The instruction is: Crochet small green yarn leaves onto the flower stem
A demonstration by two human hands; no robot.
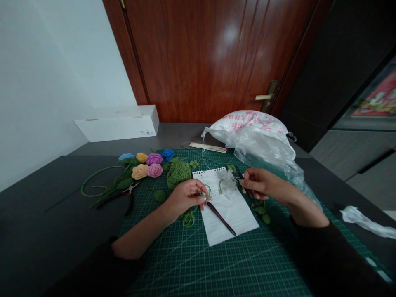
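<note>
My left hand [188,195] pinches green yarn [206,191] over the left edge of a lined paper sheet [227,218]. A dark crochet hook [221,218] lies slanted on the sheet, its tip close to those fingers. At the sheet's right side, my right hand [256,183] is closed on a dark tool, perhaps scissors or tweezers, whose tip meets a white fluffy clump [228,185]. A short green strand lies against the clump. Behind my left hand sits a green yarn ball [178,172].
Crocheted flowers [154,159] and pliers [131,187] lie at the left. A white box [117,123] stands at the back left, and a white sack [253,123] with clear plastic at the back right. Under the work is a green cutting mat [185,264].
</note>
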